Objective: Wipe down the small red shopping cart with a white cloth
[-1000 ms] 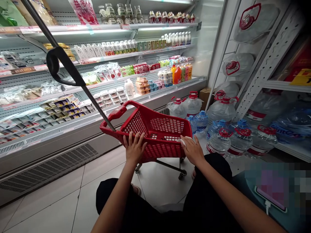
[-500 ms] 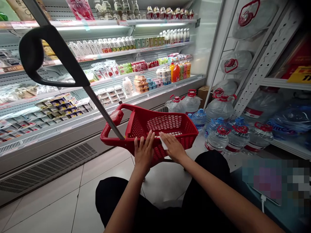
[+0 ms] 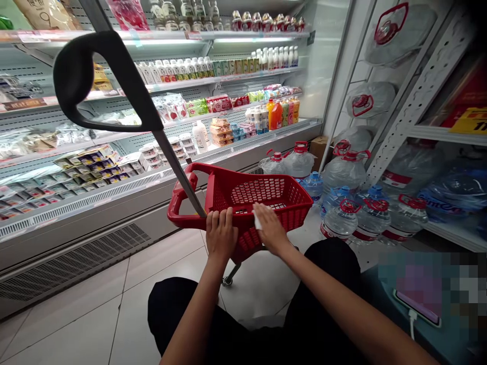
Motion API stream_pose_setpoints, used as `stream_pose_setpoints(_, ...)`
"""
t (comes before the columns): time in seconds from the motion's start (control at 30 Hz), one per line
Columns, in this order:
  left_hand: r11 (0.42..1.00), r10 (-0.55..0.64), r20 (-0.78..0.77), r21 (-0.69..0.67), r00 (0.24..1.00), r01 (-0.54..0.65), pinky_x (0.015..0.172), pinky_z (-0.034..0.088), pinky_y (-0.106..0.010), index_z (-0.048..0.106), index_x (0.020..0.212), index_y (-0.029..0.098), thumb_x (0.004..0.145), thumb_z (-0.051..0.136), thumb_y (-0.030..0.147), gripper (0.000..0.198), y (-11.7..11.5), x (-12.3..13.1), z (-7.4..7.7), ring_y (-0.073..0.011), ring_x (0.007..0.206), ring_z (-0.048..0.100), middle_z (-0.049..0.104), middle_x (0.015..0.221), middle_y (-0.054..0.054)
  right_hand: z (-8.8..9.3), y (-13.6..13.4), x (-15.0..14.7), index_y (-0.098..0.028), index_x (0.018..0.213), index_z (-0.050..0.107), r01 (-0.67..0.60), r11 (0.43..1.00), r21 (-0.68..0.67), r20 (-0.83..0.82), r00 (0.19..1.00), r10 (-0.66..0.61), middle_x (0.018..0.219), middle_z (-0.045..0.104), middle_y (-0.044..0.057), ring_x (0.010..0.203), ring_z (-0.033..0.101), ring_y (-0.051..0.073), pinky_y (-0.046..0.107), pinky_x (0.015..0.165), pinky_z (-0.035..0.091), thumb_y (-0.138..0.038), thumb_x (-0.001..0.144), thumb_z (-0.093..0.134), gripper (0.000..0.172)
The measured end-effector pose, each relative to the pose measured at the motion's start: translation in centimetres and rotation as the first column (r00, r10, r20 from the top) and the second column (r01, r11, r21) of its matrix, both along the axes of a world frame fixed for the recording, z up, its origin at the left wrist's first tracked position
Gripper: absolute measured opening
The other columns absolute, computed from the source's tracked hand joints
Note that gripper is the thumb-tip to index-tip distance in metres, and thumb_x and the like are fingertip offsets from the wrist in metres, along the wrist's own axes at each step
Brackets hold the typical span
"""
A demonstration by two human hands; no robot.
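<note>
A red plastic shopping basket (image 3: 289, 200) on wheels stands tilted on the tiled floor in front of me. My left hand (image 3: 221, 234) grips its near rim with the fingers curled over the edge. My right hand (image 3: 271, 227) presses a small white cloth (image 3: 257, 221) against the same rim, fingers laid over it. The basket's long metal pull rod with a black loop handle (image 3: 81, 81) slants up to the left.
A refrigerated display case (image 3: 95, 203) with dairy packs and bottles runs along the left. Large water jugs (image 3: 344, 215) stand on the floor and on a white rack (image 3: 422, 96) to the right. My dark-clothed knees (image 3: 331, 263) are low in the view.
The basket has turned and tilted toward me. My right hand with the white cloth slid left along the rim, close to my left hand, whose fingers have curled over the edge.
</note>
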State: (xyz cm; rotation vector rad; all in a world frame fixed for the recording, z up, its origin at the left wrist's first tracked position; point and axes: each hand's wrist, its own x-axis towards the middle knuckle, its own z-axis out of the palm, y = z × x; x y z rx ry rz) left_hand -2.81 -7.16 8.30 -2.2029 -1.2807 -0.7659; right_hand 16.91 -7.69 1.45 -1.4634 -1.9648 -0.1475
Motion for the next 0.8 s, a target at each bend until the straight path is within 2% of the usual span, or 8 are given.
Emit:
stream_pose_setpoints(0.1, 0.998, -0.058, 0.021, 0.03, 0.998, 0.057, 0.123, 0.033, -0.049, 0.046, 0.151, 0.009, 0.093, 0.046, 0.009, 0.057, -0.2, 0.1, -0.1, -0.0311, 0.132, 0.055, 0.059, 0.148, -0.016, 2.0, -0.1, -5.4, -0.014, 0.166, 0.016, -0.164, 0.983, 0.078, -0.069, 0.983, 0.169, 0.17, 0.028, 0.01, 0.158, 0.02, 0.023, 0.05, 0.13, 0.021, -0.014, 0.091, 0.041, 0.079)
stream_pose_setpoints(0.2, 0.993, -0.109, 0.018, 0.048, 0.994, 0.108, 0.122, 0.034, -0.046, 0.032, 0.159, 0.011, 0.098, 0.038, 0.007, 0.061, -0.4, -0.3, -0.2, -0.027, 0.14, 0.05, 0.047, 0.16, -0.015, 2.9, -0.3, -6.4, -0.015, 0.166, 0.017, -0.255, 0.961, 0.106, -0.078, 0.961, 0.264, 0.169, 0.032, 0.009, 0.157, 0.023, 0.023, 0.05, 0.13, 0.021, -0.014, 0.089, 0.043, 0.082)
stream_pose_setpoints(0.27, 0.993, -0.112, 0.015, 0.045, 0.994, 0.112, 0.123, 0.034, -0.047, 0.03, 0.16, 0.012, 0.096, 0.036, 0.004, 0.065, -0.5, -0.6, -0.3, -0.0264, 0.142, 0.049, 0.044, 0.163, -0.014, 2.4, -0.3, -4.7, -0.017, 0.166, 0.02, -0.261, 0.961, 0.091, -0.042, 0.963, 0.266, 0.168, 0.034, 0.007, 0.156, 0.027, 0.022, 0.049, 0.13, 0.02, -0.014, 0.09, 0.042, 0.079)
stream_pose_setpoints(0.33, 0.994, -0.102, 0.003, 0.029, 0.995, 0.102, 0.123, 0.033, -0.049, 0.035, 0.159, 0.013, 0.092, 0.038, 0.002, 0.067, -0.6, -0.7, -0.5, -0.0274, 0.142, 0.049, 0.043, 0.163, -0.012, 1.2, -0.4, -1.5, -0.02, 0.165, 0.023, -0.198, 0.978, 0.067, -0.003, 0.98, 0.199, 0.166, 0.038, 0.006, 0.154, 0.031, 0.021, 0.048, 0.13, 0.02, -0.015, 0.094, 0.04, 0.073)
stream_pose_setpoints(0.5, 0.998, -0.063, -0.053, 0.004, 0.997, 0.064, 0.124, 0.032, -0.05, 0.058, 0.143, 0.013, 0.089, 0.048, 0.007, 0.055, -1.0, -0.5, -0.6, -0.0316, 0.137, 0.052, 0.051, 0.158, -0.011, -2.6, -1.0, 8.5, -0.022, 0.162, 0.033, 0.097, 0.994, 0.052, 0.085, 0.991, -0.101, 0.159, 0.048, 0.007, 0.15, 0.038, 0.023, 0.051, 0.129, 0.02, -0.018, 0.098, 0.038, 0.064)
stream_pose_setpoints(0.6, 0.998, -0.05, -0.031, 0.028, 0.998, 0.051, 0.123, 0.033, -0.049, 0.059, 0.141, 0.013, 0.087, 0.05, 0.007, 0.055, -1.3, 0.2, -0.4, -0.0309, 0.134, 0.055, 0.05, 0.158, -0.011, -3.5, -1.0, 11.6, -0.021, 0.16, 0.037, 0.236, 0.971, 0.048, 0.07, 0.968, -0.239, 0.158, 0.05, 0.007, 0.15, 0.04, 0.024, 0.054, 0.129, 0.019, -0.018, 0.097, 0.037, 0.063)
stream_pose_setpoints(0.7, 0.998, -0.045, -0.001, 0.05, 0.999, 0.045, 0.122, 0.035, -0.048, 0.058, 0.142, 0.013, 0.084, 0.05, 0.005, 0.059, -1.5, 1.1, -0.3, -0.0301, 0.13, 0.058, 0.05, 0.159, -0.011, -2.8, -0.7, 9.7, -0.019, 0.158, 0.04, 0.241, 0.97, 0.029, -0.003, 0.971, -0.241, 0.155, 0.053, 0.01, 0.15, 0.04, 0.026, 0.056, 0.127, 0.023, -0.019, 0.097, 0.036, 0.061)
stream_pose_setpoints(0.8, 0.997, -0.055, 0.011, 0.059, 0.998, 0.054, 0.121, 0.036, -0.048, 0.055, 0.144, 0.011, 0.082, 0.049, 0.003, 0.063, -1.7, 1.8, -0.3, -0.0296, 0.131, 0.058, 0.048, 0.16, -0.013, -0.9, -0.7, 3.7, -0.019, 0.162, 0.032, 0.052, 0.998, 0.04, -0.045, 0.998, -0.05, 0.16, 0.047, 0.009, 0.153, 0.035, 0.024, 0.055, 0.127, 0.024, -0.017, 0.095, 0.036, 0.067)
